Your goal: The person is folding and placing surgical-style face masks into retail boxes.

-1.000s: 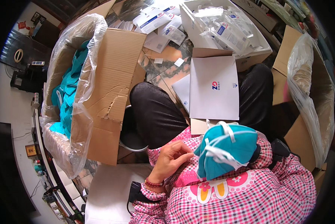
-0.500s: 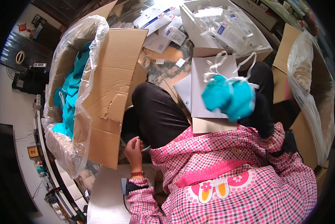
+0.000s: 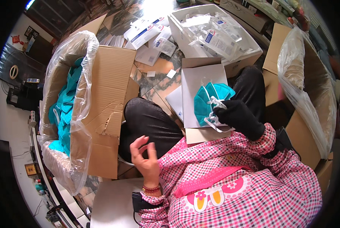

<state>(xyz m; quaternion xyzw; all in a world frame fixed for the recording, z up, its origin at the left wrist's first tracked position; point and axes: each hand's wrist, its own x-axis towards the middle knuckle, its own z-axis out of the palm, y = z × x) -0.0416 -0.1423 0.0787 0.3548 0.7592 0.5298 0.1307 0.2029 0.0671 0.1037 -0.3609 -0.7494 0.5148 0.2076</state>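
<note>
In a black glove, my right hand (image 3: 236,116) is closed at the white straps of several teal folded face masks (image 3: 211,97). The masks fan out over a cardboard flat with a white inner face (image 3: 191,110) that lies across my lap. A loop of strap hangs below them. My bare left hand (image 3: 145,159) is raised beside my left knee, palm up, fingers curved and apart, with nothing in it. More teal masks (image 3: 65,110) are heaped in a plastic-lined carton (image 3: 105,106) on the left.
A white foam box (image 3: 249,57) ahead holds clear packages. Printed packets (image 3: 143,34) and two small white slips (image 3: 171,73) lie on the tiled floor (image 3: 155,91). Another plastic-lined carton (image 3: 291,60) stands at the right. A fan (image 3: 13,72) is far left.
The masks, blurred and swinging near my right knee before, now sit fanned over the white face. My right glove has come into plain view at them. My left fingers have gone from pinched to spread.
</note>
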